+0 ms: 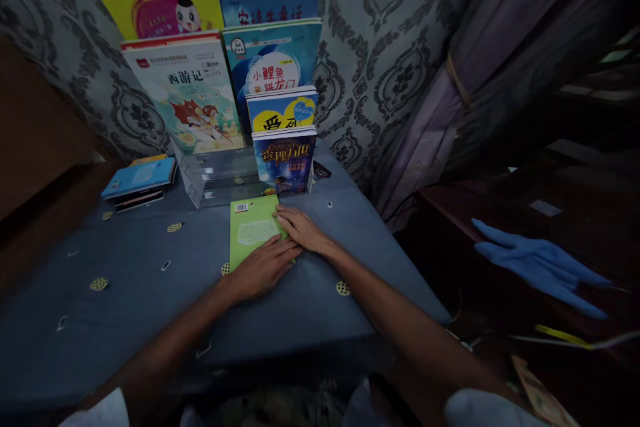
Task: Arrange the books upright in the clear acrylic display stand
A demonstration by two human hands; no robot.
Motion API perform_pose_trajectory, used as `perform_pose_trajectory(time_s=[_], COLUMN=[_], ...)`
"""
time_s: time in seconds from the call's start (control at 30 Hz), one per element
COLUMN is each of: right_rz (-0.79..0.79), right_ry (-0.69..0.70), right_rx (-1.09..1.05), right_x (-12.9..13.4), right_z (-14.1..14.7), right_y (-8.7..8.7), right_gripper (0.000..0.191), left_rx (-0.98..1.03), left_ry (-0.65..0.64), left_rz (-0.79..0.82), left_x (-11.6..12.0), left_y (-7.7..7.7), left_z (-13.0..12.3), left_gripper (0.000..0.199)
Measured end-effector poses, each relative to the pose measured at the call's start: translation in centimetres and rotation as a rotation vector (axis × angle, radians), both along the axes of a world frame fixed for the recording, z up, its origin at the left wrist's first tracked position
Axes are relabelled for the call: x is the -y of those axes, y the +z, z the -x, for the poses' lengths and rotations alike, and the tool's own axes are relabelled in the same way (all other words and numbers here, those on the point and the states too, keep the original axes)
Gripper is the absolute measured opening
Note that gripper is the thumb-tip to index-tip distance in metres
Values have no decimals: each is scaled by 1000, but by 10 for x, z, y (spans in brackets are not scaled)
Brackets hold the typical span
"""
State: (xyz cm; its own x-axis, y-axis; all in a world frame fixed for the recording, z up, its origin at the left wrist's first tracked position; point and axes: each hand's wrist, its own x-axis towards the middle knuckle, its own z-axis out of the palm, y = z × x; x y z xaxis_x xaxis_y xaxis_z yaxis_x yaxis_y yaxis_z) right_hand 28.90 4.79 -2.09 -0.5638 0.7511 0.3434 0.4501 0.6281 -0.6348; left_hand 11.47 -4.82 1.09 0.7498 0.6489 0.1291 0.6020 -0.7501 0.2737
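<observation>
A light green book point(250, 220) lies flat on the table in front of a clear stepped rack point(220, 173). My left hand point(265, 267) rests on the book's lower right part, fingers stretched out and pointing right. On the book's right edge lies my right hand point(301, 228), its fingers extended to the left and its palm down. The two hands meet near the right edge. Upright in the rack stand several books, among them a dark blue one point(285, 163) in the front row and a white-covered one point(193, 90) at the left.
A small pile of books with a blue one point(143, 177) on top sits left of the rack. Dark glasses point(321, 170) lie right of it. The blue-grey tablecloth point(135, 300) covers the table. A blue glove point(540, 260) lies on a dark surface at the right.
</observation>
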Motion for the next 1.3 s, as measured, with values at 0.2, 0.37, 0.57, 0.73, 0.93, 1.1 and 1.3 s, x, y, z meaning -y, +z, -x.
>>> perform_pose_trajectory(time_s=[0.2,0.37,0.57,0.73,0.93,1.1,1.3], right_rz=[33,27,-1,-61,-118,-108,-145], right_ry=[-21,-25,-34,-100,-140,-167,-165], right_rx=[-38,-25,65,202,278,325,351], right_x=[-1,-1,1,13,21,21,27], right_z=[0,1,2,11,19,20,20], right_y=[-1,-3,0,3,7,5,-1], right_gripper=[49,49,45,41,37,39,41], left_rx=[26,-36,-67,-166,-173,-167,-137], left_ry=[92,344,439,374,268,184,260], left_rz=[23,14,50,136,49,9,-4], left_x=[-19,-63,-83,-58,6,45,53], left_y=[-2,-8,-12,-5,0,-6,-10], left_z=[11,56,99,97,85,73,66], left_gripper=[54,66,80,84,80,78,71])
